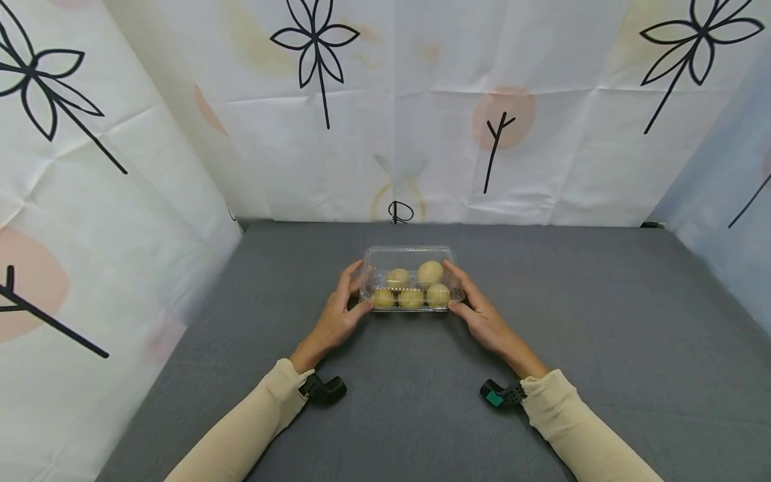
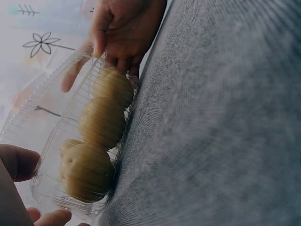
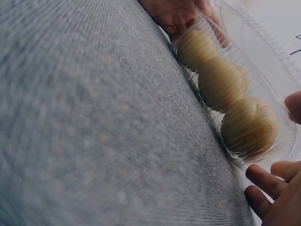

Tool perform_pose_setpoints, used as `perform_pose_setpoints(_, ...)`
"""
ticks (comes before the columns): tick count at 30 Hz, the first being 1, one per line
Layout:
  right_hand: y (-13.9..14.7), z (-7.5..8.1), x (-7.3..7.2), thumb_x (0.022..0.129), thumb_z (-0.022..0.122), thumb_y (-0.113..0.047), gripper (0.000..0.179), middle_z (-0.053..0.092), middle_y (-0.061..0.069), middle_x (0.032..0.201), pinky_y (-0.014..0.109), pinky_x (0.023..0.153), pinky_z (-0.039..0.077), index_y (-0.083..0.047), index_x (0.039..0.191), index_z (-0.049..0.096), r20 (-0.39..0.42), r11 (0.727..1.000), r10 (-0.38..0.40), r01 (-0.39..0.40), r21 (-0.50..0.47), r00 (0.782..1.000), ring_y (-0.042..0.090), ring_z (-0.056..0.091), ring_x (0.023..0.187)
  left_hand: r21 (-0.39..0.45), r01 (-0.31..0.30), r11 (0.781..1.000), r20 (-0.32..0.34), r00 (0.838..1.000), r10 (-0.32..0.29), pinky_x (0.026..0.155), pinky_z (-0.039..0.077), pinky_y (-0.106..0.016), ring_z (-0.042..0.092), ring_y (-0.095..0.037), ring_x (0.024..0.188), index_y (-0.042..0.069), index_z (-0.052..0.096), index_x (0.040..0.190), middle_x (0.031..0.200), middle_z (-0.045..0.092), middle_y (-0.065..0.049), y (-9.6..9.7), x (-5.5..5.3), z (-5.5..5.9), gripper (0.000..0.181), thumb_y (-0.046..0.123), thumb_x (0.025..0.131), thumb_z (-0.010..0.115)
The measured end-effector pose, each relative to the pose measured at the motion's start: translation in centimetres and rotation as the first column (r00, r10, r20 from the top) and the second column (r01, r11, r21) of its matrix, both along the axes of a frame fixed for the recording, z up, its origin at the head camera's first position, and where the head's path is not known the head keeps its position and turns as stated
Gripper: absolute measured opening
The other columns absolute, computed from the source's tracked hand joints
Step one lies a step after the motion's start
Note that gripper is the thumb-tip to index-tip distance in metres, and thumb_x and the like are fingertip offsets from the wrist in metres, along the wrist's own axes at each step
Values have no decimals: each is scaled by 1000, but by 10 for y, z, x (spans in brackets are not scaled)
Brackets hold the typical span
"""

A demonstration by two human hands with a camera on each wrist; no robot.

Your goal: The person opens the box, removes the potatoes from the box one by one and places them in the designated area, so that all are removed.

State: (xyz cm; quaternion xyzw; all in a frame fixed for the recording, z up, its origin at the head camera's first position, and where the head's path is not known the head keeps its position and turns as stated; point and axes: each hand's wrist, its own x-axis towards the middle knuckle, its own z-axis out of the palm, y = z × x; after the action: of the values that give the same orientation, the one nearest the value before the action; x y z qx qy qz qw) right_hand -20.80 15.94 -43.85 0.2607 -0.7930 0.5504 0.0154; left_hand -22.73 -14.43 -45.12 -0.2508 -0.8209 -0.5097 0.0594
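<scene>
A clear plastic clamshell box (image 1: 406, 258) lies on the grey cloth, its long side facing me. Through its wall show several round, yellowish potatoes (image 2: 88, 172), with small dimples in their skin. My left hand (image 1: 338, 314) holds the box's left end, thumb at the near corner and fingers along the side. At the opposite end my right hand (image 1: 486, 321) grips it likewise, thumb at the near right corner and index finger reaching toward the back. In the right wrist view, the potatoes (image 3: 249, 127) sit in a row along the near wall.
Grey cloth (image 1: 409, 415) covers the table. White printed curtains (image 1: 421, 134) hang behind it and on both sides. Each wrist wears a black camera strap, the left one (image 1: 325, 389) and the right one (image 1: 502, 393) just above the cloth.
</scene>
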Motion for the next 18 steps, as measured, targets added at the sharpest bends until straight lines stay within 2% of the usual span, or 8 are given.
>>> perform_pose_setpoints(4, -1, 1, 0, 104, 45, -2, 65, 16, 13, 171, 63, 112, 27, -12, 164, 20, -3, 1000, -25, 25, 10, 1000, 40, 19, 156, -26, -29, 999, -15, 999, 29, 106, 43, -61, 54, -37, 135, 8, 30, 157, 158, 46, -17, 0, 0, 0, 64, 19, 101, 60)
perform_pose_setpoints(7, -1, 2, 1, 104, 46, -4, 67, 14, 11, 172, 58, 109, 31, -16, 164, 20, -9, 998, -53, 54, 34, 999, 37, 11, 158, -38, -39, 999, -19, 999, 39, 109, 42, -60, 44, -36, 145, 9, 32, 157, 165, 34, -14, 0, 1, 0, 63, 20, 102, 59)
perform_pose_setpoints(10, -2, 3, 1, 105, 47, -6, 67, 10, 11, 173, 56, 106, 35, -19, 165, 19, -14, 997, -66, 67, 46, 998, 37, 12, 158, -37, -48, 998, -26, 999, 47, 111, 41, -61, 32, -35, 153, 9, 33, 158, 170, 22, -12, 1, 0, -1, 63, 21, 102, 59)
perform_pose_setpoints(11, -2, 3, 2, 105, 47, -6, 68, 9, 11, 173, 56, 106, 36, -19, 165, 19, -14, 997, -67, 68, 44, 998, 38, 13, 158, -36, -46, 998, -31, 999, 45, 111, 40, -62, 27, -35, 155, 8, 32, 159, 171, 18, -12, 1, 0, -1, 64, 20, 102, 59)
perform_pose_setpoints(13, -2, 4, 1, 105, 48, -5, 69, 10, 12, 173, 58, 106, 36, -19, 165, 18, -21, 997, -70, 71, 41, 997, 39, 21, 154, -40, -49, 998, -39, 998, 47, 112, 40, -62, 25, -34, 156, 8, 31, 160, 172, 18, -10, 1, 0, -1, 65, 20, 102, 59)
perform_pose_setpoints(18, -2, 6, 0, 104, 52, -5, 73, 18, 12, 170, 64, 107, 37, -21, 165, 16, -51, 994, -96, 99, 53, 994, 42, 38, 142, -58, -54, 997, -50, 997, 51, 113, 40, -61, 30, -33, 154, 11, 26, 163, 169, 27, -10, 0, 0, 0, 71, 21, 101, 59)
